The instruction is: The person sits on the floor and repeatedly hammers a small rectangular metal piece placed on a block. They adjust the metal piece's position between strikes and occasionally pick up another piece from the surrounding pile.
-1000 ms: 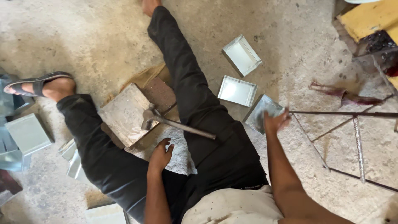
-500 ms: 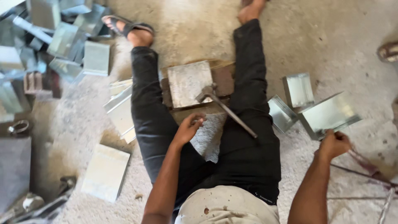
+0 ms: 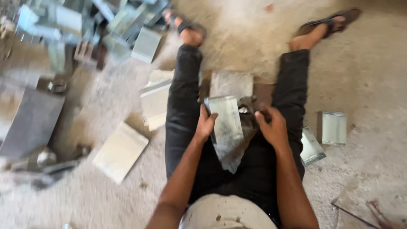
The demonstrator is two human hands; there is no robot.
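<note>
VIEW: blurred, hammer (image 3: 248,106) half hidden | LEFT hand (image 3: 206,124): fingers closed on metal tray (image 3: 226,119), held between the legs | RIGHT hand (image 3: 272,127): curled beside tray's right edge, grip unclear

Silvery-grey metal tray (image 3: 226,120) at centre, pale sheen on its face, gripped at nine o'clock by the left hand (image 3: 205,125). Right hand (image 3: 272,127) at three o'clock over a dark grey, blurred tool (image 3: 247,106). Black trousers (image 3: 181,106) run up to twelve. Grey stone slab (image 3: 231,84) just above, on a brown board (image 3: 263,91). Dark sandals (image 3: 335,22) at one o'clock. Two more silvery trays (image 3: 333,128) at three. Cream-white sheets (image 3: 121,151) at eight, grey-green pile (image 3: 85,25) at eleven. Floor (image 3: 250,38) sandy beige, speckled. Shirt (image 3: 227,212) off-white with brown spots at six.
</note>
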